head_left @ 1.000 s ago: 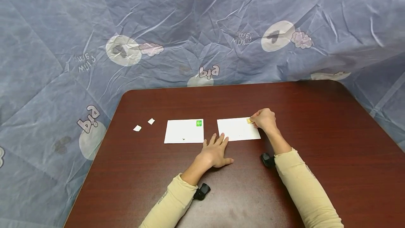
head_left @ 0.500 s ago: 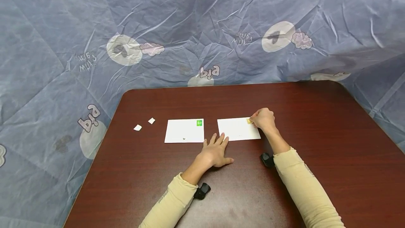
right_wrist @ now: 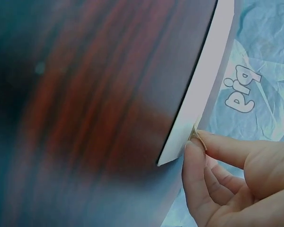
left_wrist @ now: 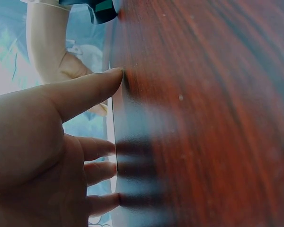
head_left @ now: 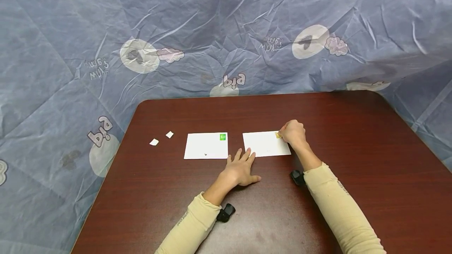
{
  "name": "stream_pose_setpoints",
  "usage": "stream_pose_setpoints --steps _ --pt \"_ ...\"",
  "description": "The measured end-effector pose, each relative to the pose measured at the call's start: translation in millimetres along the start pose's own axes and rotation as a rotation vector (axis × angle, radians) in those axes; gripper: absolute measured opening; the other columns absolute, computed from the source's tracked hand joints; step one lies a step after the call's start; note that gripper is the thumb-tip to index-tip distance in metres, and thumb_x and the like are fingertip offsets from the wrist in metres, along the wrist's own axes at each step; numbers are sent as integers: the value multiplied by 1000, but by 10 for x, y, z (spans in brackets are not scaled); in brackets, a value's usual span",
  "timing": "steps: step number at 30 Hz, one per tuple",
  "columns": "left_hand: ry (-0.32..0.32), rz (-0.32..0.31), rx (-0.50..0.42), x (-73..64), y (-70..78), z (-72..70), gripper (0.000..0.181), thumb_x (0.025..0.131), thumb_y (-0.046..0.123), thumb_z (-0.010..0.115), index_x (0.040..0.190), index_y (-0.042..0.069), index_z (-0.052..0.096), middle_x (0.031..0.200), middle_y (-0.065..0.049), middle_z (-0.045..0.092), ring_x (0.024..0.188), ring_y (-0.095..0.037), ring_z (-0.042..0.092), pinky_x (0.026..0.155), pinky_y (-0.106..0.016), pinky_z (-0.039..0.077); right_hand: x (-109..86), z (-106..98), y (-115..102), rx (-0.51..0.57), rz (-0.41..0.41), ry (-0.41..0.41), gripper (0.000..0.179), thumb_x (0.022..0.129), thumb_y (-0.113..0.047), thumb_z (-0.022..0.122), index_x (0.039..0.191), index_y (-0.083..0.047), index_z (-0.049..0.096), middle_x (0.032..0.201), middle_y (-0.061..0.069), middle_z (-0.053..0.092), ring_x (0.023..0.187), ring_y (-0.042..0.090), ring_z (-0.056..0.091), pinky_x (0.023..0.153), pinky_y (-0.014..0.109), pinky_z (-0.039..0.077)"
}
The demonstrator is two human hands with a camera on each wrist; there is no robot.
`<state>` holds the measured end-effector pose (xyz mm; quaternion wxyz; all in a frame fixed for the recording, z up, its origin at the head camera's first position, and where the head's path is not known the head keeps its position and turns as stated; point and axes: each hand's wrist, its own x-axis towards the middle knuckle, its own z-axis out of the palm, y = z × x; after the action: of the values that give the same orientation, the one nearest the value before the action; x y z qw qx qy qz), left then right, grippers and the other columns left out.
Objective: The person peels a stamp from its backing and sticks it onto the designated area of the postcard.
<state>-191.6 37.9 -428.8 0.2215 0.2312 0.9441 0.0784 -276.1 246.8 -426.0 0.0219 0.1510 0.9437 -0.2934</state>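
A white envelope (head_left: 265,144) lies flat on the right side of the table's middle. At its upper right corner my right hand (head_left: 294,131) pinches a small yellow stamp (head_left: 277,135). In the right wrist view the stamp (right_wrist: 200,138) bends up between thumb and forefinger, its lower edge at the envelope's surface. My left hand (head_left: 240,169) is spread palm down, fingertips at the lower left corner of that envelope. To the left lies a second white envelope (head_left: 203,146) with a green stamp (head_left: 223,137) in its upper right corner.
Two small white paper pieces, one nearer (head_left: 154,142) and one farther (head_left: 169,134), lie left of the envelopes. The brown wooden table (head_left: 339,128) ends at a rounded far edge before a blue printed cloth (head_left: 212,22).
My right hand and wrist have shifted very slightly left, still pinching the yellow stamp. The left hand and both envelopes stay in place.
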Motion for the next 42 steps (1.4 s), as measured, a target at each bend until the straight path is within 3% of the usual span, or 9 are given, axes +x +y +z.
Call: stream_pose_setpoints --steps 10,18,29,36,42 --pt "23 4 9 0 -14 14 76 93 50 59 154 17 27 160 0 18 146 -24 13 112 -51 20 -16 17 -50 -61 27 -4 13 85 -8 64 74 -3 69 79 14 66 74 31 59 62 39 48" --pt "21 8 8 -6 -18 15 77 93 51 59 154 17 27 160 -1 17 146 -25 12 112 -52 20 -24 -20 -58 -122 25 -21 11 85 -13 66 81 -4 70 82 16 67 83 38 62 69 47 49" --pt "20 6 -4 11 -27 27 77 93 51 59 154 17 27 160 -1 17 146 -25 11 112 -53 19 -32 -51 -40 -181 9 -29 16 88 -20 67 84 -4 67 80 12 66 78 34 62 67 46 48" --pt "13 8 8 16 -26 21 78 93 51 58 154 17 25 160 -1 16 146 -25 11 112 -53 20 2 -107 51 -120 10 -22 34 96 -33 56 100 -1 66 103 20 64 96 40 60 75 51 47" --pt "3 4 6 21 -22 9 78 93 51 57 155 18 24 161 0 14 146 -25 9 113 -52 18 77 -121 165 -132 -101 -110 55 102 -39 46 133 6 45 135 34 34 125 53 31 97 62 31"
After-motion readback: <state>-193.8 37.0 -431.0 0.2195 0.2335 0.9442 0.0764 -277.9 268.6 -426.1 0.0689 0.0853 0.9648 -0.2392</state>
